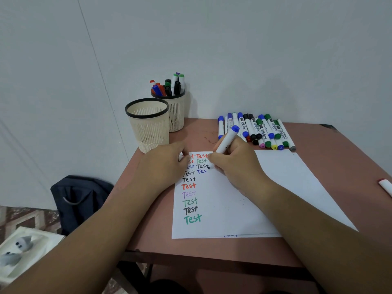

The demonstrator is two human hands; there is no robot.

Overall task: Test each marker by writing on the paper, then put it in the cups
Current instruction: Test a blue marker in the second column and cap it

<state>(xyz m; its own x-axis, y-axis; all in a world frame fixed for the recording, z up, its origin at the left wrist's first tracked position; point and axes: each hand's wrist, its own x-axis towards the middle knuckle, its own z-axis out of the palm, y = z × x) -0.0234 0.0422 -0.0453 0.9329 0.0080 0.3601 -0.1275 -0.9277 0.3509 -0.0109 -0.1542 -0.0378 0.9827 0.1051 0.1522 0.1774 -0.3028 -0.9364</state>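
My right hand [234, 164] grips a white marker with a blue end [226, 140], its tip down on the white paper [244, 204] beside a blue "Tes". The paper carries two columns of "Test" in several colours. My left hand [167, 162] presses flat on the paper's top left corner. Two cream mesh cups stand at the table's back left: the near cup [148, 126] shows nothing inside, and the far cup [177, 115] holds several markers. A row of several markers [256, 130] lies behind the paper.
The pink table [331, 158] stands against a white wall. One white marker [386, 186] lies at the right edge. On the floor to the left sit a dark backpack [80, 200] and a white tray with grey toys [23, 249].
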